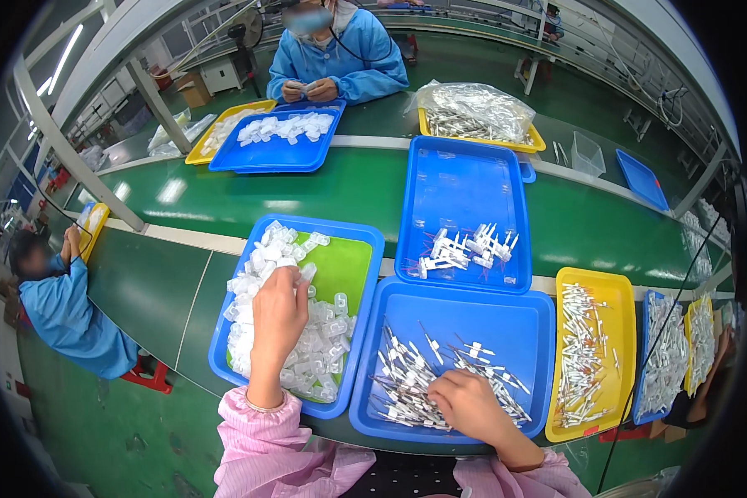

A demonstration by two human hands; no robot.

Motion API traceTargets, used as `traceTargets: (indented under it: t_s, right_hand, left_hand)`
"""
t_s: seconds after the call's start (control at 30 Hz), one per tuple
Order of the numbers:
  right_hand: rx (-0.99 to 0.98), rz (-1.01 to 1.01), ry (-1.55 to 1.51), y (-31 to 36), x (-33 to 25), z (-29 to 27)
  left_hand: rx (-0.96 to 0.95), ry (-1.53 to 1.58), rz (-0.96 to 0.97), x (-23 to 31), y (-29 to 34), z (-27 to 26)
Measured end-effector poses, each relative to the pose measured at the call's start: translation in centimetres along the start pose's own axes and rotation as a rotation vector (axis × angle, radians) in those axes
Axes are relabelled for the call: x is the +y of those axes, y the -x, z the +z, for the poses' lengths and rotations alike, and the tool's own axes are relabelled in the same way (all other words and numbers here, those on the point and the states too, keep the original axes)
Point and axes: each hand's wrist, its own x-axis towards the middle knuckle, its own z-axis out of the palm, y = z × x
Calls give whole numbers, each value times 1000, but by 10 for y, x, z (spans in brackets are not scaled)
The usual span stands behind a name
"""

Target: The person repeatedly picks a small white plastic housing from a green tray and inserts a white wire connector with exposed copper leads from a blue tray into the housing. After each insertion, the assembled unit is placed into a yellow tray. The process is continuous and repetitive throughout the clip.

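Observation:
My left hand [279,311] reaches into a blue tray [376,249] of small clear plastic housings [322,336], its fingers bent together over the pile. Whether a housing is between the fingertips is hidden. In the blue tray [506,300] to the right, my right hand [471,404] rests on a heap of thin white parts with dark wire ends [402,378]. Its fingers are curled down and closed, and what they hold cannot be made out. Some more white parts with thin red wires [471,249] lie in a blue tray [465,183] just beyond.
A yellow tray [622,332] of white parts stands at right, with further trays past it. Across the green conveyor [340,195], a person in blue [340,58] works behind a blue tray [278,158]. Another person [79,311] sits at left. A cable [639,373] hangs at right.

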Motion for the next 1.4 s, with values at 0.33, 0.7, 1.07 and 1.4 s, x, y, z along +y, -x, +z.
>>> traceTargets:
  t_s: [0.33,0.7,1.07,1.4]
  right_hand:
    - [-2,248,-334,-3,-8,-35]
    - [459,249,-1103,-17,6,-71]
    - [373,58,-1659,-31,30,-38]
    - [451,407,-1263,-36,18,-44]
  left_hand:
    - [-447,1800,-347,67,-24,12]
    - [-890,2179,-462,93,5,66]
    - [-980,2092,-406,92,21,74]
    - [-794,1976,-347,94,18,76]
